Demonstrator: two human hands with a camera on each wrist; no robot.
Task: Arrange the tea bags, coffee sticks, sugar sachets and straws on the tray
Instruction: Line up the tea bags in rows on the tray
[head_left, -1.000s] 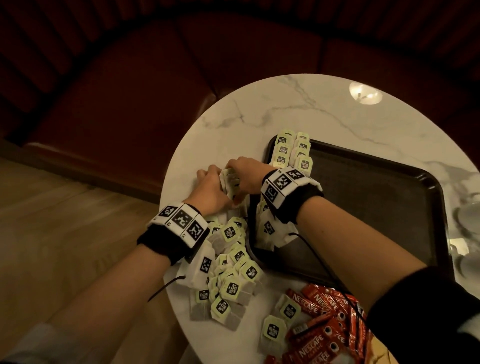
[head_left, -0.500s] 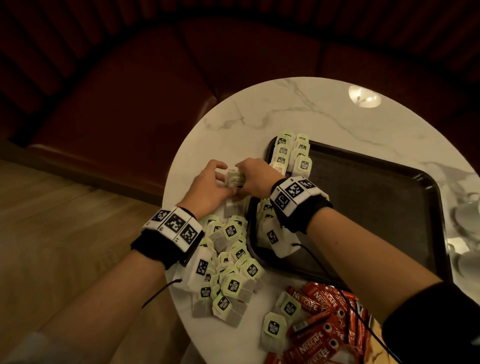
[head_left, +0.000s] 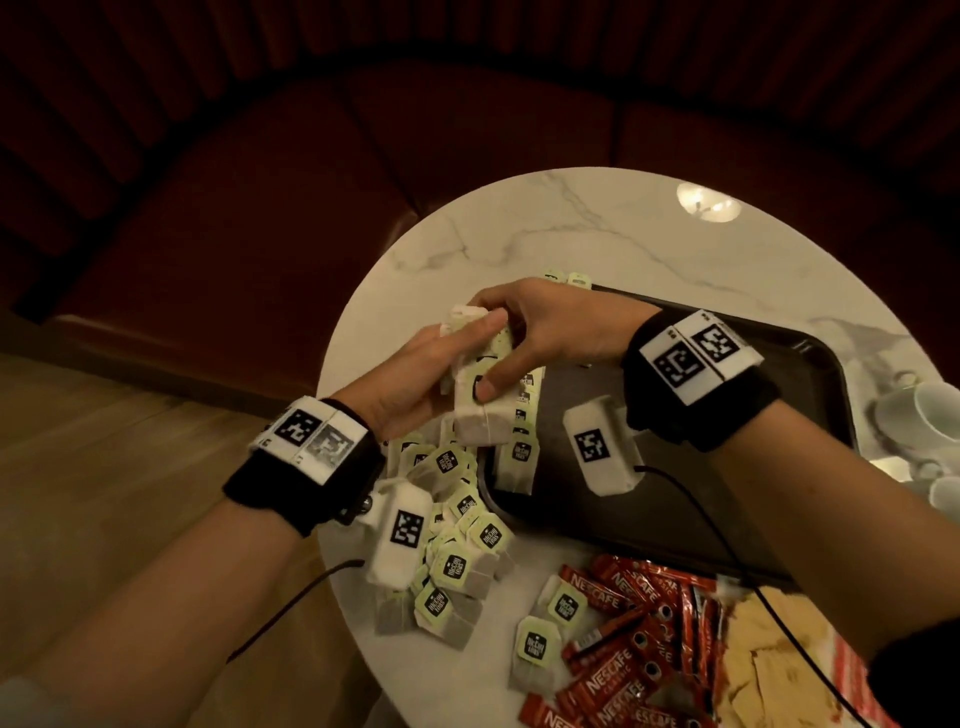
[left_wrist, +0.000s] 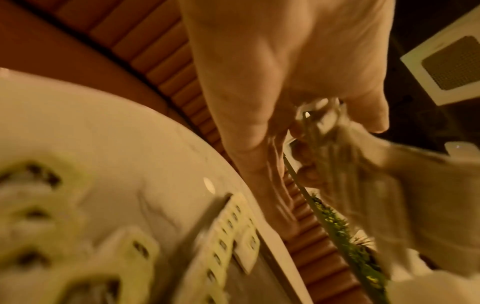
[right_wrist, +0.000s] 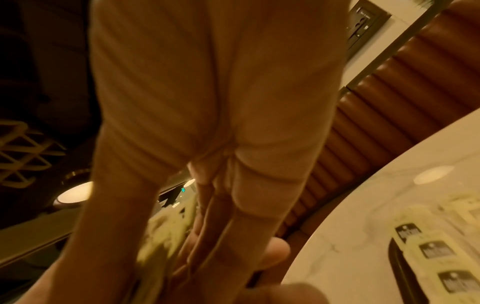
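Both hands hold one bundle of tea bags (head_left: 480, 410) with green tags, lifted above the left rim of the dark tray (head_left: 685, 499). My left hand (head_left: 415, 384) grips the bundle from the left, its fingers wrapped over the top. My right hand (head_left: 524, 338) pinches it from the right, thumb on the front face. A row of tea bags (head_left: 519, 441) lies along the tray's left edge, also seen as the row (left_wrist: 228, 226) and the row (right_wrist: 436, 253). The left wrist view shows the held bags (left_wrist: 363, 168), blurred.
A loose pile of tea bags (head_left: 457, 545) lies on the round marble table (head_left: 545, 228) left of the tray. Red coffee sticks (head_left: 634, 654) and tan sachets (head_left: 769, 670) lie at the near edge. White cups (head_left: 924, 415) stand at the right. A dark red bench curves behind.
Both hands have risen from the table beside the tray, carrying the gathered bundle of tea bags up and slightly right over the tray's left rim.
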